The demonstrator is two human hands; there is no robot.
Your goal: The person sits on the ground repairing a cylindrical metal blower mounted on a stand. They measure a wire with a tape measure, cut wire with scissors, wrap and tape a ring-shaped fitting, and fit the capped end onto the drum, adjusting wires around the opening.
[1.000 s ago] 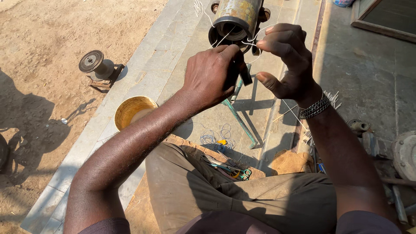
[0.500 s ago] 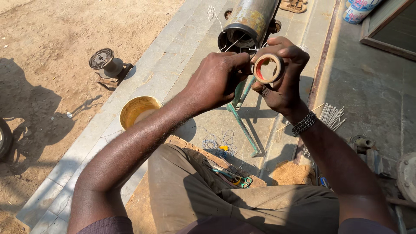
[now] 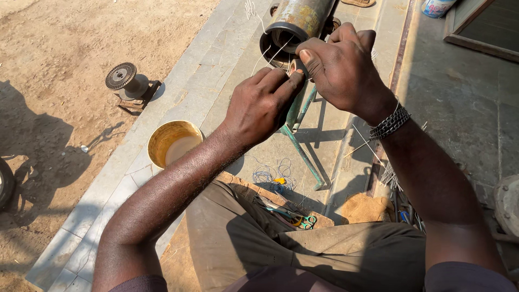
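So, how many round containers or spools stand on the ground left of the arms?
2. A round yellow-brown bowl sits on the grey stone paving by the left forearm. A grey ribbed spool on its small frame stands farther left, on the sandy soil. Others may be hidden.

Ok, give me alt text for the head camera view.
Both hands, left hand and right hand, pinch thin wires at the open end of a rusty metal cylinder on a green stand; a yellow bowl sits nearby.
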